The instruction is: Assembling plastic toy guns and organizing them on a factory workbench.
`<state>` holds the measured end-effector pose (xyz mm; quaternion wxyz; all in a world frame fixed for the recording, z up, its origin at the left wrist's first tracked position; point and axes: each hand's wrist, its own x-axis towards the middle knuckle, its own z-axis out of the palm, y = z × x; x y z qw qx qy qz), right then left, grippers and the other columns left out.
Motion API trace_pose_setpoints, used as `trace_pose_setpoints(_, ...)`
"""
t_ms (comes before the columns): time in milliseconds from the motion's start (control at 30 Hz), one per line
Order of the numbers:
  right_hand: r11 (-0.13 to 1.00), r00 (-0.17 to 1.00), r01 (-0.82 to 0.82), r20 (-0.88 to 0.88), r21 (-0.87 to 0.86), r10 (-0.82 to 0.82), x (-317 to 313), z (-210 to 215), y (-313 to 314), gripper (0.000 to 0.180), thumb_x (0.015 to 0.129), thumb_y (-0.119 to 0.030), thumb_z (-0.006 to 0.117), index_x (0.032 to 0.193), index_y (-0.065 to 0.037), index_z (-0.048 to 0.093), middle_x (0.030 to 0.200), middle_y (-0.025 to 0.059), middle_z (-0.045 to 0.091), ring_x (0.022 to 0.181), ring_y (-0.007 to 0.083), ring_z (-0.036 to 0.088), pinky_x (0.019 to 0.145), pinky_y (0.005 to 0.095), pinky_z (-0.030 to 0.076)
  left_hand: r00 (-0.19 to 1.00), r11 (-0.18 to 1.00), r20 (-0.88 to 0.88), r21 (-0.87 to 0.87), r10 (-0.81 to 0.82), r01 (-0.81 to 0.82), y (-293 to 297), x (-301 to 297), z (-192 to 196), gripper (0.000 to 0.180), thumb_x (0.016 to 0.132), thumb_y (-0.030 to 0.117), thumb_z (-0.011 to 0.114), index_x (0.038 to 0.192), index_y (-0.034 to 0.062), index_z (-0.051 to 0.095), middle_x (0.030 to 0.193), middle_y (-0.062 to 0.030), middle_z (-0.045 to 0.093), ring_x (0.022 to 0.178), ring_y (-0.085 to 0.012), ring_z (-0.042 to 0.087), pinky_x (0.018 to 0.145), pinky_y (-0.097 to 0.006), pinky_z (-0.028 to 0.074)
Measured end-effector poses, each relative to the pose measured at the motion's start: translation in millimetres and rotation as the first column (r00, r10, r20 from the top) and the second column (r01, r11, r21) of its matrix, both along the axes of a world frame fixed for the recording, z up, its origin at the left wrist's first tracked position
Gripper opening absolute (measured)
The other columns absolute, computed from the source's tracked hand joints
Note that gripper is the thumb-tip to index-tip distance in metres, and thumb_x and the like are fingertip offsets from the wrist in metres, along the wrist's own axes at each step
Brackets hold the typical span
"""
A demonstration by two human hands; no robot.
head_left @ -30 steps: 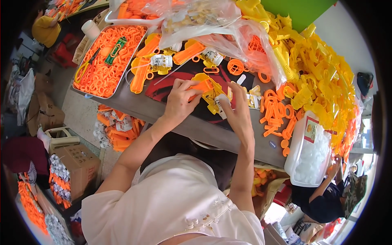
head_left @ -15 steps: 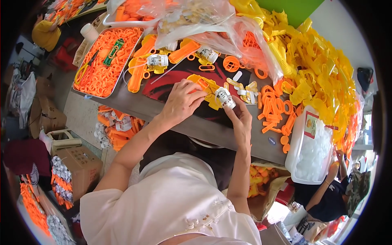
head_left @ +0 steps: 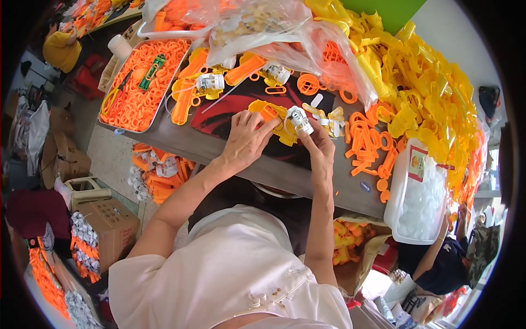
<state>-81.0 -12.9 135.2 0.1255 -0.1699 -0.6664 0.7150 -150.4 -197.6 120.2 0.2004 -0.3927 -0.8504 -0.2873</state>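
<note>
crowding both hands are orange rings (head_left: 368,143); left grip (head_left: 245,141) clasps yellow part (head_left: 272,116), right grip (head_left: 319,147) pinches white piece (head_left: 299,119).

Toy-assembly workshop — a crowded workbench.
Heaped yellow plastic parts (head_left: 422,93), a tray of orange pieces (head_left: 139,88), cardboard boxes (head_left: 112,225) around.

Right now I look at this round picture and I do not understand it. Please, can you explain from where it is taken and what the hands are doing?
The picture comes from a wide camera worn on a person's head, looking down; that bends the edges. No machine is here, only two bare hands. The left hand rests on a yellow and orange plastic toy part. The right hand pinches a small white and black piece against it. On the grey table lie a metal tray of orange rings, a heap of yellow parts, clear bags and a white tub.
</note>
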Motion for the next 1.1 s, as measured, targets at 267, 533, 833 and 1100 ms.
trace_pose_setpoints(267, 0.977, 0.999, -0.022, 0.028, 0.210, 0.017, -9, 7, -9, 0.047, 0.089, -0.014, 0.070, 0.131, 0.003, 0.055, 0.100, 0.0049, 0.065, 0.090, 0.0095, 0.059, 0.082, 0.0240, 0.049, 0.979, 0.948, -0.203, -0.308, 0.012, -0.075, -4, -1, -1, 0.047, 0.084, 0.010, 0.063, 0.130, 0.0170, 0.058, 0.094, -0.0059, 0.046, 0.097, -0.0247, 0.044, 0.092, -0.043, 0.036)
trace_pose_setpoints(533, 0.915, 0.998, -0.046, -0.025, 0.401, 0.061, -5, 8, 7, 0.052, 0.082, -0.009, 0.073, 0.130, -0.001, 0.057, 0.093, 0.0039, 0.064, 0.078, 0.0084, 0.059, 0.071, 0.0242, 0.052, 0.995, 0.996, 0.040, 0.040, -0.087, 0.085, -11, -13, 41, 0.031, 0.078, 0.005, 0.067, 0.109, 0.0091, 0.067, 0.110, -0.0060, 0.056, 0.103, -0.0266, 0.055, 0.094, -0.041, 0.040)
trace_pose_setpoints(833, 0.908, 0.998, -0.031, -0.039, 0.419, 0.052, -2, 19, 5, 0.062, 0.077, -0.011, 0.078, 0.132, -0.003, 0.051, 0.109, 0.0149, 0.065, 0.101, 0.0258, 0.064, 0.089, 0.0365, 0.049, 0.925, 0.915, -0.057, -0.179, -0.376, 0.361, 36, -47, 51, 0.054, 0.073, 0.005, 0.071, 0.125, 0.0068, 0.059, 0.113, -0.0064, 0.061, 0.110, -0.0246, 0.056, 0.096, -0.038, 0.044)
trace_pose_setpoints(1100, 0.342, 0.982, 0.094, -0.143, 0.935, 0.120, 13, 1, 18, 0.015, 0.078, -0.013, 0.075, 0.088, -0.007, 0.066, 0.097, 0.0068, 0.061, 0.095, 0.0269, 0.056, 0.093, 0.0419, 0.036, 0.814, 0.904, 0.397, 0.238, -0.425, 0.356, 8, -65, 8, 0.051, 0.079, 0.005, 0.075, 0.126, 0.0052, 0.055, 0.125, -0.0081, 0.064, 0.113, -0.0245, 0.061, 0.098, -0.036, 0.046)
